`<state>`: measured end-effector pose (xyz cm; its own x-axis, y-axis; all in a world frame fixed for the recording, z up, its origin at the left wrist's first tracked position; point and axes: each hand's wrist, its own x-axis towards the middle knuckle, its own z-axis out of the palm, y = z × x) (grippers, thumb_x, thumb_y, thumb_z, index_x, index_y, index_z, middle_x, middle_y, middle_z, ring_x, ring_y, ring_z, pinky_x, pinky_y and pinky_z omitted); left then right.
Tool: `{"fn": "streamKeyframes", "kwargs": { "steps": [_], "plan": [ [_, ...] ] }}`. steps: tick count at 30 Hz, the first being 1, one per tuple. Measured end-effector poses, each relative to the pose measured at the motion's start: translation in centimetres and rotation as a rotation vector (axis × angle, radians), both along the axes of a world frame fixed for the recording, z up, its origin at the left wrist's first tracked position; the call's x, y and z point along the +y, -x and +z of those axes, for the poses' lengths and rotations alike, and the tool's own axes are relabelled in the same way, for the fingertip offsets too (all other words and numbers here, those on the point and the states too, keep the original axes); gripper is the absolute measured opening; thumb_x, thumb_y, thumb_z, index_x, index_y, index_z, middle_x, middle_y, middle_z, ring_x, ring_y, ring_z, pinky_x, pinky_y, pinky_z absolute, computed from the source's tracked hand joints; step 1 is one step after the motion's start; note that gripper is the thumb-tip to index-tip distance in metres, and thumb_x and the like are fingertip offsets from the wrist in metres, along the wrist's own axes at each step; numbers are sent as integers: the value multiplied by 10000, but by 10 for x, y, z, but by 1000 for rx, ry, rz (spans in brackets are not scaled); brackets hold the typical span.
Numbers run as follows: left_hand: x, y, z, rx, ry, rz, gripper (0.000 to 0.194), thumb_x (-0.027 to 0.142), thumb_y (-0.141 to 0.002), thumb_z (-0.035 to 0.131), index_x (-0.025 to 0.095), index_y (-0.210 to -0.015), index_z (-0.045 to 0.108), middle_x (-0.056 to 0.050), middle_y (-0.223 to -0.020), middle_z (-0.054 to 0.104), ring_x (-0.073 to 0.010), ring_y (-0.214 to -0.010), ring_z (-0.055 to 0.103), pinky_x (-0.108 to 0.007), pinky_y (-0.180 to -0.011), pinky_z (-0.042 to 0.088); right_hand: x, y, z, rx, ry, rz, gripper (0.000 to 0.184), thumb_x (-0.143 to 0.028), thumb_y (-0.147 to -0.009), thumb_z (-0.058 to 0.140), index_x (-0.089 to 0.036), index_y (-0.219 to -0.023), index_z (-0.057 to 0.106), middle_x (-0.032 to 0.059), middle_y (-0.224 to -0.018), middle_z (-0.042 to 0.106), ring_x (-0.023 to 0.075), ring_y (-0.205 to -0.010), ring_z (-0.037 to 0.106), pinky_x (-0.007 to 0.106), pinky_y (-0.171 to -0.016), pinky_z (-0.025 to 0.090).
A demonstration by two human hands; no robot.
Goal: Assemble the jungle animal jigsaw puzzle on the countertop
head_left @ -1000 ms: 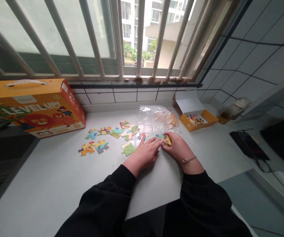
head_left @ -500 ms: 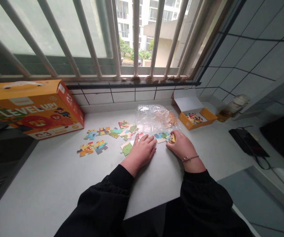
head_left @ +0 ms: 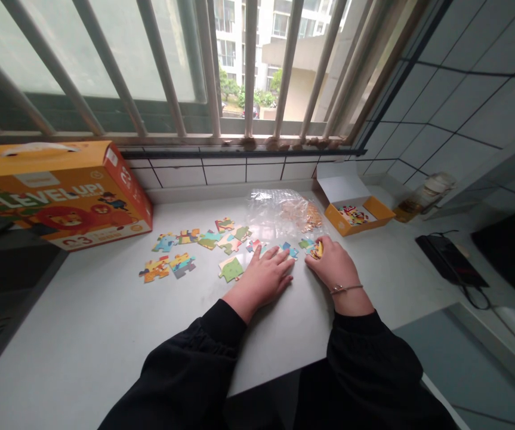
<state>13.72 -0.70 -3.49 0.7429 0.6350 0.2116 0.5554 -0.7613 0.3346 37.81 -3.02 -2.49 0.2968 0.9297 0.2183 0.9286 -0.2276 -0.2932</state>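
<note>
Colourful cardboard puzzle pieces (head_left: 231,270), scattered flat on the white counter (head_left: 105,322). Left hand (head_left: 267,275), palm down, fingers spread over some pieces; right hand (head_left: 334,266), narrow grip holding a yellow-patterned piece (head_left: 318,250).

I see an orange cardboard carrying box (head_left: 60,197) with white lettering (a red lion too), and a plain white countertop (head_left: 105,334).

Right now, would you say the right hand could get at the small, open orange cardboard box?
Probably yes: the box stands open beyond the right hand, with bare white counter between, though its fingers hold a yellow piece.
</note>
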Motion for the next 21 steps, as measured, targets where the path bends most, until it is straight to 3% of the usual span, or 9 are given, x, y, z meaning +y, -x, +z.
{"fn": "streamKeyframes", "kwargs": {
  "steps": [3,6,9,12,16,21],
  "plan": [
    [1,-1,3,75,-19,141,480,414,-1125,605,260,-1577,647,-172,-1716,566,-471,-1594,494,-820,-1321,266,1,4,0,39,-111,74,441,-367,-896,726,-204,-1302,679,164,-1127,743,359,-1055,713,466,-952,565],
    [1,0,7,130,-56,234,515,417,-1149,544,241,-1631,597,-175,-1746,529,-440,-1619,470,-764,-1338,291,2,15,-1,111,-204,269,474,-386,-901,772,-207,-1326,660,157,-1198,740,366,-1131,710,511,-1042,577],
    [0,6,10,101,-79,323,520,322,-1141,520,212,-1647,572,-168,-1749,528,-394,-1625,473,-692,-1371,287,3,32,-3,182,-217,469,540,-396,-890,862,-221,-1352,644,162,-1271,735,373,-1207,707,533,-1086,585],
    [2,18,11,21,-62,412,469,195,-1086,520,166,-1532,663,-186,-1645,633,-371,-1583,522,-641,-1381,301,4,44,-7,258,-192,639,615,-399,-856,942,-256,-1370,634,144,-1301,741,361,-1236,713,532,-1091,599],
    [6,32,12,-77,9,364,467,87,-960,557,177,-1386,726,-170,-1479,732,-346,-1487,604,-622,-1363,344,3,46,-9,349,-142,759,656,-387,-828,976,-290,-1382,637,109,-1326,755,326,-1228,736,492,-1079,615],
    [4,36,15,-138,66,198,415,111,-950,573,169,-1331,729,-163,-1392,759,-337,-1358,674,-555,-1274,476,-1,41,-4,375,-148,686,483,-252,-897,821,-285,-1352,663,79,-1288,769,282,-1189,748,432,-1056,610]
  ]
}}
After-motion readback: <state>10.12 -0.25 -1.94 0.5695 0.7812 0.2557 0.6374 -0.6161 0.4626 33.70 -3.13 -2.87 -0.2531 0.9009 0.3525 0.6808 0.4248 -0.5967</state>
